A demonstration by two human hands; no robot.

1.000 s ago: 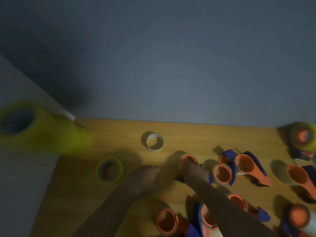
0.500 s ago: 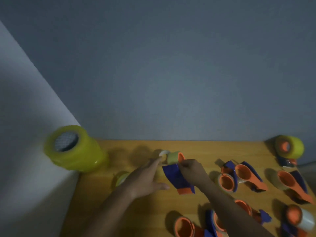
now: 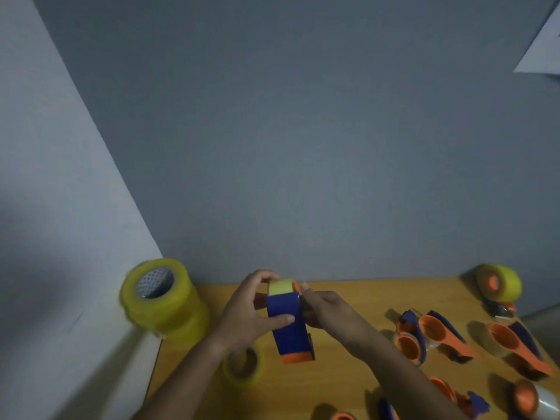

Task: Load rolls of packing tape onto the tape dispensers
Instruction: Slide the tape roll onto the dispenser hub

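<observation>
- Both forearms reach in from below, meeting above the wooden table [image 3: 348, 301] near its far edge.
- Left hand [image 3: 245, 313] curls around the blue-and-orange tape dispenser [image 3: 289, 324], thumb pressed on its blue face, fingertips atop the yellow tape roll [image 3: 281, 287].
- Right hand [image 3: 328, 310] grips the dispenser's opposite side.
- The roll sits at the dispenser's upper end, held upright.

Both arms reach forward and the hands meet in the middle, raised up. The left hand [image 3: 245, 310] has its fingers curled over the top and its thumb pressed across the front of what it grips. The right hand [image 3: 328, 312] grips from the other side; its fingertips look hidden, so the hold is unclear.
</observation>
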